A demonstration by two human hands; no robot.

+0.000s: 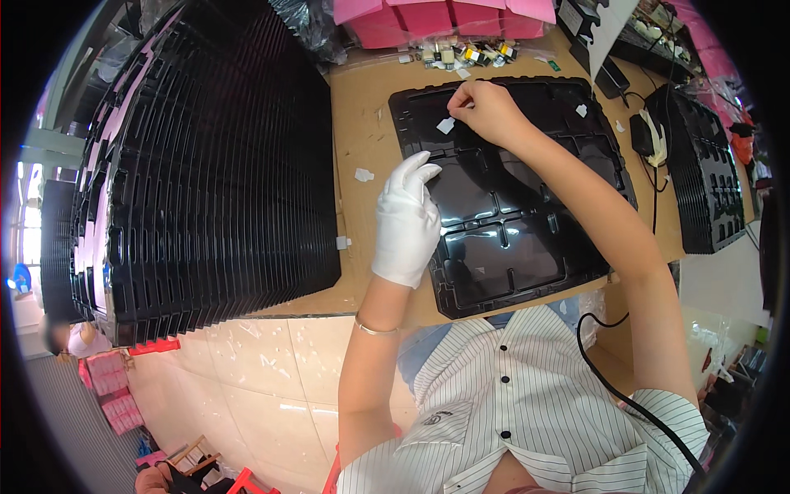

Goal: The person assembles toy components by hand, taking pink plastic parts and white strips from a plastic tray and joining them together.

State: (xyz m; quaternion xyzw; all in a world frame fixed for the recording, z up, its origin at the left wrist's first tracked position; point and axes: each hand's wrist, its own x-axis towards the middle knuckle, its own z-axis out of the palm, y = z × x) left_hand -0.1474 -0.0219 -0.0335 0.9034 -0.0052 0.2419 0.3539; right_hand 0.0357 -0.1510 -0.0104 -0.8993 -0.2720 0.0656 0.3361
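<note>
- Tray (527, 255): black, shallow, divided by ridges; lies flat on the brown tabletop (362, 136), directly in front of the person, set at a slight angle.
- Right hand (490, 114): bare, above the upper left part of the tray. Thumb and forefinger are bent with their tips nearly together; the other fingers are curled in.
- Tag (445, 125): small, white, at the right hand's fingertips, over the tray's upper left area. Whether the fingers grip it cannot be told.
- Left hand (409, 218): in a white glove, at the tray's left edge. Fingers are loosely bent and slightly parted, nothing visible between them; firm contact with the edge cannot be confirmed.
- Second tag (581, 110): white, on the tray's upper right area.
- White scrap (364, 174): on the tabletop, left of the gloved hand.
- Tall stack (214, 189): black trays, left of the work area, well above tabletop level.
- Smaller stack (708, 185): black trays, at the right side.
- Small parts (469, 54): a mixed cluster with yellow and white pieces, beyond the tray, just before a pink box (444, 23).
</note>
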